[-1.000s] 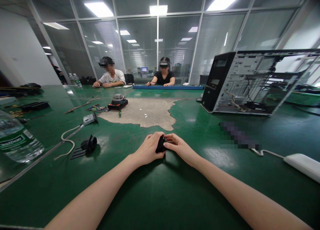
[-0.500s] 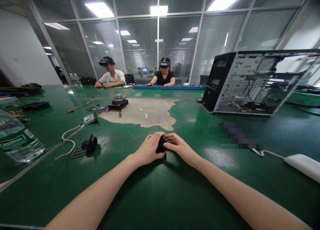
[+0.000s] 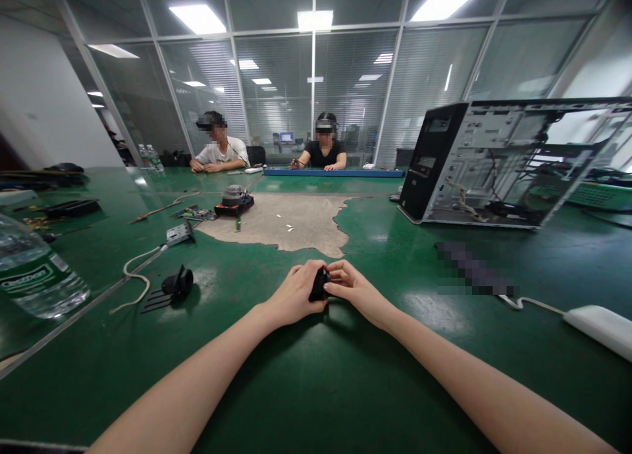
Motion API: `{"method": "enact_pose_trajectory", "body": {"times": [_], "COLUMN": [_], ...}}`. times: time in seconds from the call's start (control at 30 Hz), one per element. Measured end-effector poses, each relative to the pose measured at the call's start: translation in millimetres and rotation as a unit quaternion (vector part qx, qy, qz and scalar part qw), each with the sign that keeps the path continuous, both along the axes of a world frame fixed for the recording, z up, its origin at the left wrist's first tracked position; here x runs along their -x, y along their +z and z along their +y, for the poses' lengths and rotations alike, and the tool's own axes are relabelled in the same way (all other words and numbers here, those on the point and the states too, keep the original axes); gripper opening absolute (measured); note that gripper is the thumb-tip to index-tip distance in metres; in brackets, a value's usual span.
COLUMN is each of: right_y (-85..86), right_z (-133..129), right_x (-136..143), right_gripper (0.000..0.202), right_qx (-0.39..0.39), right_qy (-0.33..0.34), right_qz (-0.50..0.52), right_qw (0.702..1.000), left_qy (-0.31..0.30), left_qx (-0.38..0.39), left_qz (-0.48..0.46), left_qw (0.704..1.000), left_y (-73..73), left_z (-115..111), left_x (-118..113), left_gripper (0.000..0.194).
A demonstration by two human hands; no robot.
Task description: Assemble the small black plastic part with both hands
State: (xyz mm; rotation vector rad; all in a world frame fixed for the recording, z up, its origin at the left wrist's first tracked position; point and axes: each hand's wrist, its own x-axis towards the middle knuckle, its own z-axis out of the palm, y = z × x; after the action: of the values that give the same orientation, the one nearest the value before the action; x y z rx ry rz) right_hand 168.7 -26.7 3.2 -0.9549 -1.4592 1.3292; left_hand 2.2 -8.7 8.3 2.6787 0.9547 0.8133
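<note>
A small black part [image 3: 319,285] is held between both hands, just above the green tabletop [image 3: 316,375] near the middle of the view. My left hand [image 3: 299,291] wraps round its left side, with the fingers over the top and the thumb underneath. On the right side, my right hand [image 3: 351,287] has its thumb and fingertips pinched against the part. Much of the part is hidden by the fingers. To the left on the table lies another black piece [image 3: 178,284] with a round end and long prongs.
A plastic bottle [image 3: 39,273] stands at the left, near a metal connector plate [image 3: 180,233] with a cable. An open computer case [image 3: 494,164] stands at the right. A white power strip [image 3: 600,329] lies at the right edge. Two people sit across the table.
My hands have kept their hold on the black part and hardly moved. Across the table, one person's hand has lifted slightly.
</note>
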Motion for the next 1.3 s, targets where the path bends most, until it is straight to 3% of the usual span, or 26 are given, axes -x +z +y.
{"method": "enact_pose_trajectory", "body": {"times": [0.1, 0.3, 0.43, 0.7, 0.93, 1.1, 1.3], "right_y": [-0.7, 2.8, 1.4, -2.9, 6.0, 4.7, -1.9], "right_z": [1, -2, -2, 4, -1, -2, 3], "right_x": [0, -3, -2, 1, -3, 0, -1], "right_gripper": [0.031, 0.031, 0.02, 0.029, 0.032, 0.023, 0.027], "right_qx": [-0.002, -0.016, -0.017, -0.014, -0.029, -0.037, -0.042], "right_qy": [-0.012, 0.047, 0.015, -0.025, 0.033, 0.0, -0.019], "right_qz": [-0.03, 0.014, 0.016, -0.034, -0.008, 0.0, -0.052], "right_qw": [0.999, 0.999, 1.0, 0.999, 0.999, 0.999, 0.998], "left_qy": [-0.001, -0.002, 0.001, 0.001, 0.0, 0.0, 0.001], "left_qx": [0.002, 0.003, 0.001, 0.004, 0.005, 0.005, 0.002], "left_qz": [-0.005, 0.001, -0.003, -0.003, -0.003, -0.008, -0.004], "left_qw": [1.0, 1.0, 1.0, 1.0, 1.0, 1.0, 1.0], "left_y": [-0.1, 0.8, 0.9, 0.1, 0.2, -0.4, -0.3], "left_z": [0, -1, 0, 0, 0, 0, 0], "left_x": [0, 1, 0, 0, 1, 0, 0], "left_gripper": [0.053, 0.055, 0.054, 0.054, 0.054, 0.053, 0.054]}}
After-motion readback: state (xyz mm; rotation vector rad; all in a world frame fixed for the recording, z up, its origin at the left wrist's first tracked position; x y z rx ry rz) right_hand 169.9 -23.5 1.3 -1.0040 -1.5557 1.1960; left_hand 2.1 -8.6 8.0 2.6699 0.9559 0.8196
